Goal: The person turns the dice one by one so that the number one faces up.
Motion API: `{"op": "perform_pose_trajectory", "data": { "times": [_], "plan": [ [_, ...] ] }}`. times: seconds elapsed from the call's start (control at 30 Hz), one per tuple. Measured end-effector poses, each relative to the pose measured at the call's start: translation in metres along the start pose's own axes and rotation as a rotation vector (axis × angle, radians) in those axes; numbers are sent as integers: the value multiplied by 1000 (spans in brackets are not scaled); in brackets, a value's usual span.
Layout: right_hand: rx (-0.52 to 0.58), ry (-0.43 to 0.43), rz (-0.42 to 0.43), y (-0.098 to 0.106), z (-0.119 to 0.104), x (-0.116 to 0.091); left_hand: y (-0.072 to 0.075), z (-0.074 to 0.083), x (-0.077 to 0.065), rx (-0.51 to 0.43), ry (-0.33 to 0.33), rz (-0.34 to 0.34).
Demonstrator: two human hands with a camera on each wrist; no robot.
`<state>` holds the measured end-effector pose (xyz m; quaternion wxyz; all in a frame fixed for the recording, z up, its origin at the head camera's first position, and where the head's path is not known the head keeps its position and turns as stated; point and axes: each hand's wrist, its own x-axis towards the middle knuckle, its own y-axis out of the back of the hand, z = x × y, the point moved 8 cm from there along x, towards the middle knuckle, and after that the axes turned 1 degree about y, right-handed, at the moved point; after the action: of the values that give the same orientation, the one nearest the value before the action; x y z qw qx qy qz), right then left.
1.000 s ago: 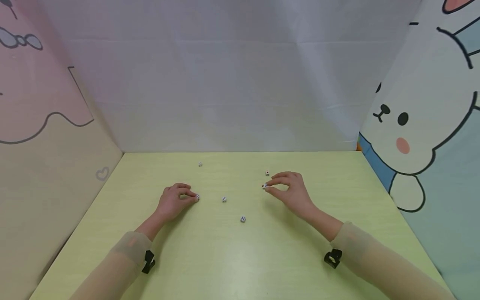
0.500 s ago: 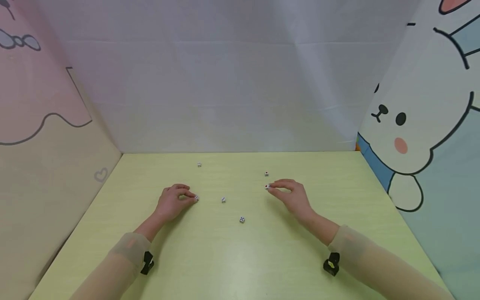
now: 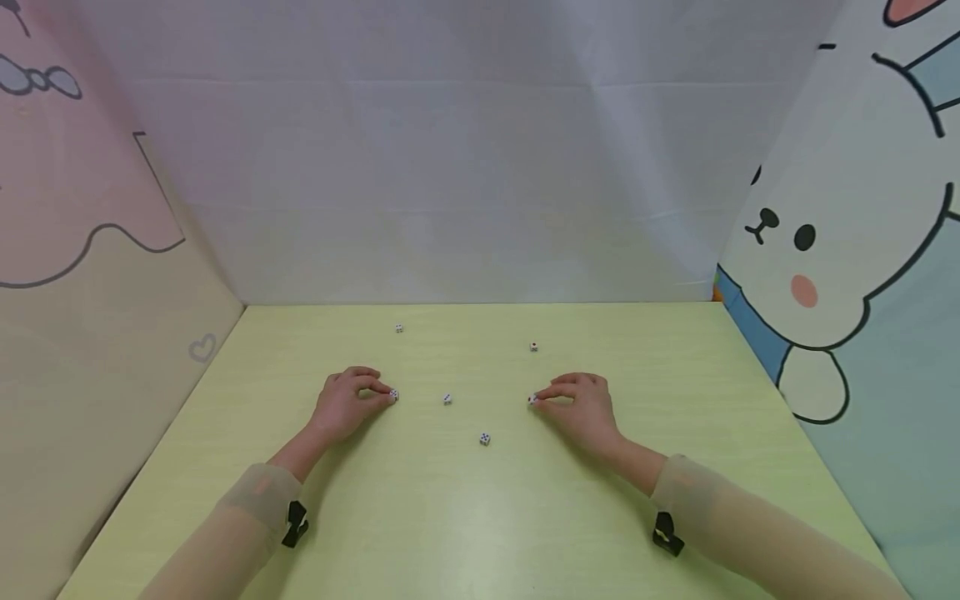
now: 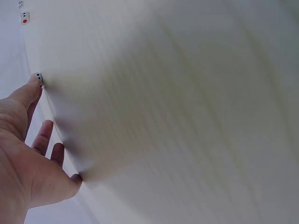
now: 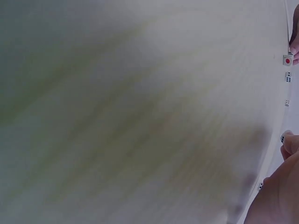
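Left of centre, the left hand (image 3: 347, 406) holds one die (image 3: 394, 395) in a narrow pinch; right of centre, the right hand (image 3: 587, 410) pinches another die (image 3: 532, 399). Positioning dice on the table (image 3: 480, 525) seems in hand, probably calling for gentle release.

I watch the head view from high at the near side, facing forward and down, far enough back to take in most of the worktop (image 3: 480, 533) below a pale backdrop (image 3: 450, 167). My two wrist views skim close over that surface, rolled nearly sideways, with the left fingers (image 4: 43, 138) at the left of one frame and the right fingers (image 5: 292, 143) at the other's lower right. Head and right wrist views share both hands, the left fingers peeking in at the latter's upper right edge.
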<state>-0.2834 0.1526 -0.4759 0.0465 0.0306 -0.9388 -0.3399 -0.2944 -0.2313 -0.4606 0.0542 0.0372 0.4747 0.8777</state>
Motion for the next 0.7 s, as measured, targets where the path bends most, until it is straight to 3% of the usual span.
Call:
{"op": "perform_pose_trajectory", "data": {
  "times": [0.7],
  "plan": [
    [-144, 114, -24, 1, -4, -7, 1, 0, 0, -14, 17, -11]
  ]
}}
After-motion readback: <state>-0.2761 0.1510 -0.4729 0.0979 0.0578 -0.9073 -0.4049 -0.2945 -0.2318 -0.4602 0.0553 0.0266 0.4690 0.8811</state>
